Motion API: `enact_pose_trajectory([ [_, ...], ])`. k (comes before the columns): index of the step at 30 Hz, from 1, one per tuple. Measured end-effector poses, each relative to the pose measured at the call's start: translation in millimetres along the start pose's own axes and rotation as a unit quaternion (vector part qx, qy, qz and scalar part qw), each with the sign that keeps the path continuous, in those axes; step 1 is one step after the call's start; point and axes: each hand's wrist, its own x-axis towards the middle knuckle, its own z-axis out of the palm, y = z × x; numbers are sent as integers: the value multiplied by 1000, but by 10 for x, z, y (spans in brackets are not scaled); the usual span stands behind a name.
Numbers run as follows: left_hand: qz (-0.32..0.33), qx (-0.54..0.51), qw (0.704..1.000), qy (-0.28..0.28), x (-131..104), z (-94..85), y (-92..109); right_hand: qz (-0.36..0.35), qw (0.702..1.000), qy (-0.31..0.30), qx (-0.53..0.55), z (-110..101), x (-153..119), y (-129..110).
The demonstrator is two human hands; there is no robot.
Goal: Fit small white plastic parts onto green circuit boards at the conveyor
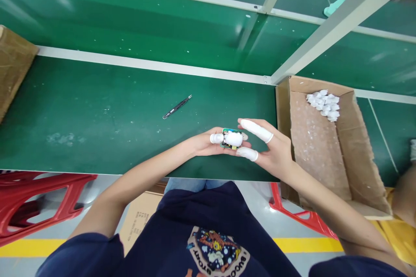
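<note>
A small circuit board point(233, 139) with a white, puffy piece on top rests in my left hand point(210, 142). My left thumb, in a white finger cot, presses its left edge, and the other fingers support it from beneath. Close by on the right is my right hand point(271, 147), its thumb and index finger in white cots and spread apart. The right thumb tip reaches the lower right side of the board; I cannot tell if it touches. A pair of dark tweezers point(177, 107) lies on the green table point(113, 108) beyond my left hand.
At the right stands an open cardboard box point(320, 151) with several white wrapped pieces point(324, 104) in its far corner. Another cardboard box point(14, 67) is at the left edge. A slanting metal post point(341, 17) rises behind. Someone's arm point(405, 194) shows at far right.
</note>
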Motion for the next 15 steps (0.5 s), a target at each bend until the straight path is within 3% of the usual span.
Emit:
enact_pose_trajectory([
  [7,5,17,1000,16,-10,20,1,11,999,1,-37,60,-8,-46],
  [15,-3,22,1000,20,-14,15,-48,-34,998,13,-41,54,16,-12],
])
